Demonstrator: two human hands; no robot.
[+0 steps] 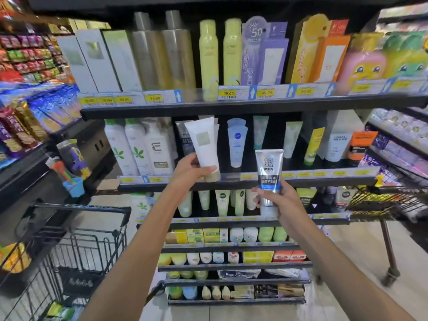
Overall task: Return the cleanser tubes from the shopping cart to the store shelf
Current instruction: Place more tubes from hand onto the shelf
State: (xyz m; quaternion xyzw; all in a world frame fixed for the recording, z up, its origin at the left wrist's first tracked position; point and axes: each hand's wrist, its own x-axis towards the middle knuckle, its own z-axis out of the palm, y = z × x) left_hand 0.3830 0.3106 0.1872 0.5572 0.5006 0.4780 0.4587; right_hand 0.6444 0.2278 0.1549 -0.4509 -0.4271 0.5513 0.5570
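Black wire shopping cart at lower left, beside the store shelf. Left hand raised to the second shelf level, fingers clamped round the lower end of a white tube with a beige cap, cap downward, tilted slightly left, held in front of the row of tubes standing there. Just to its right on that shelf, a pale blue tube, upright, cap down. Right hand lower and nearer the camera, fingers clamped round the bottom of a silver tube marked MEN, upright, in front of the shelf edge. Both tubes off the shelf, in the air.
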